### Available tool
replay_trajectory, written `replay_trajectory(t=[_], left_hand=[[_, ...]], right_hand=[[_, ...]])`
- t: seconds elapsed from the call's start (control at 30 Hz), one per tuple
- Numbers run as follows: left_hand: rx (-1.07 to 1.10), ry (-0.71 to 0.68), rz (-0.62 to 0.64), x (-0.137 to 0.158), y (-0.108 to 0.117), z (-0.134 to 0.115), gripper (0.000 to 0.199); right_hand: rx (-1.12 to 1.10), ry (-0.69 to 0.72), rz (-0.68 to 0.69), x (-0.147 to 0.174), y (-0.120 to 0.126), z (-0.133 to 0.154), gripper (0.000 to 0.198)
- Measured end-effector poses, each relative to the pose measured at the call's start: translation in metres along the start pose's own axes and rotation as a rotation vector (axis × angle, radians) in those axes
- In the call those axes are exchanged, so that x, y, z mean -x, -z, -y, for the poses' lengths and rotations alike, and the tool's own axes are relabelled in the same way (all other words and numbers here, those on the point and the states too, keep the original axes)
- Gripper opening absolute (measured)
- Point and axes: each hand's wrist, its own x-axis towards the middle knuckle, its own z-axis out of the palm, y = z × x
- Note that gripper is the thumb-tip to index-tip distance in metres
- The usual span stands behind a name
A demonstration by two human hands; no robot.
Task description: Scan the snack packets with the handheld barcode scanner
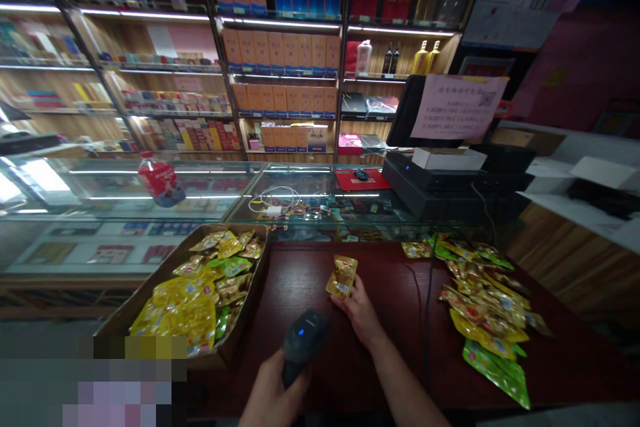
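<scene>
A black barcode scanner (306, 340) with a lit blue light is gripped in my left hand (276, 387), low in the middle of the view. My right hand (361, 310) holds up a small gold snack packet (343, 277) by its lower right side, a short way beyond the scanner. Scanner and packet are apart. To the left, a cardboard box (264, 247) contains yellow, gold and green snack packets (183, 307). At the right, a loose pile of similar packets (487, 300) lies on the dark red tabletop (385, 267).
A glass display counter (210, 177) stands behind the table, with a red bottle (161, 179), a white cable (274, 200) and a mouse (361, 175) on it. A monitor (407, 113) is at the right. A black cord (428, 313) crosses the tabletop beside my right forearm.
</scene>
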Motion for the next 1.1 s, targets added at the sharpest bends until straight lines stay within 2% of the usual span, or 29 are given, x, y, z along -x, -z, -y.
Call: replay_trajectory(t=[0.1,0.3,0.53,0.67,0.8,0.93,1.03,1.1], left_hand=[[-0.018,0.006,-0.030,0.007,0.001,-0.006,0.030],[-0.014,-0.004,-0.010,0.012,0.002,-0.011,0.029],[0.016,-0.032,-0.043,0.014,0.001,-0.011,0.030],[0.049,-0.024,-0.012,0.006,0.001,-0.006,0.030],[0.075,0.021,0.012,-0.009,-0.007,0.012,0.029],[0.146,0.079,-0.051,-0.022,-0.012,0.044,0.030],[0.213,0.139,-0.145,-0.029,-0.010,0.067,0.042],[0.251,0.142,-0.187,-0.031,-0.008,0.076,0.047]], right_hand=[[0.012,0.011,-0.007,-0.003,0.005,-0.006,0.073],[-0.010,0.041,0.005,-0.005,0.013,-0.015,0.069],[0.045,0.042,-0.009,-0.004,0.011,-0.015,0.072],[0.069,0.045,0.015,-0.002,0.007,-0.010,0.073],[0.067,0.024,0.005,0.001,0.005,-0.005,0.072],[0.089,-0.018,-0.066,0.002,0.002,-0.003,0.066],[0.172,-0.090,-0.060,-0.002,-0.021,0.002,0.054],[0.266,-0.130,0.022,-0.010,-0.052,0.007,0.050]])
